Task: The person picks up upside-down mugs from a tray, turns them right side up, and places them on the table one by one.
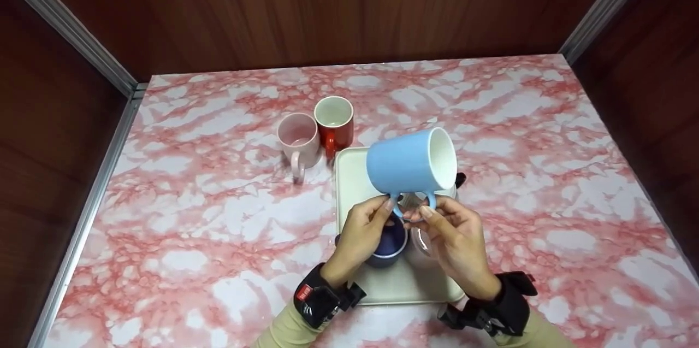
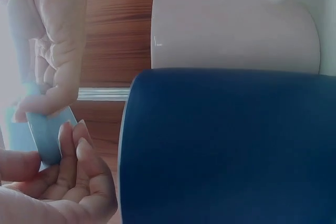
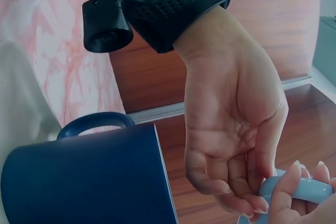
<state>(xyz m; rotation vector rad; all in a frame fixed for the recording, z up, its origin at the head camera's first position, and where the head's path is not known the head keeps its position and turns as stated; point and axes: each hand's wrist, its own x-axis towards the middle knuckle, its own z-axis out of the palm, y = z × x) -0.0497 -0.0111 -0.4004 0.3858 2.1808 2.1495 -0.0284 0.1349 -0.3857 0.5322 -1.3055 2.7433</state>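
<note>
Both hands pinch the light blue mug's (image 1: 410, 165) handle: left hand (image 1: 360, 230) & right hand (image 1: 456, 239), so it hangs tipped sideways above the tray (image 1: 349, 173) (navy mug (image 1: 389, 241) below), w/ mouth facing right.

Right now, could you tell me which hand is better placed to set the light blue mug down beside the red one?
Probably the left hand. Both hands pinch the handle of the light blue mug, but the red mug stands to the left of the tray, so the right hand would have to cross over.
</note>
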